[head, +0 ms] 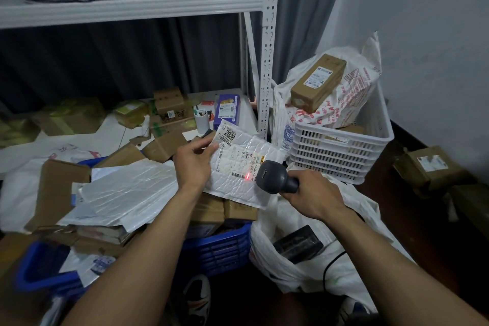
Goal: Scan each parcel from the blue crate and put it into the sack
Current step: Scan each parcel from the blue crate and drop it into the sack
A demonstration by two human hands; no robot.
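My left hand pinches the white parcel by its edge above the blue crate, while my right hand, at its 4 o'clock, curls round the scanner, its red dot on the label, the sack gaping at 5 o'clock.

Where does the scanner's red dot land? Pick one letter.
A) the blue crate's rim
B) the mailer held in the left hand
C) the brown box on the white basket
B: the red dot glows by the barcode on the white mailer in the left hand, facing the right hand's scanner.
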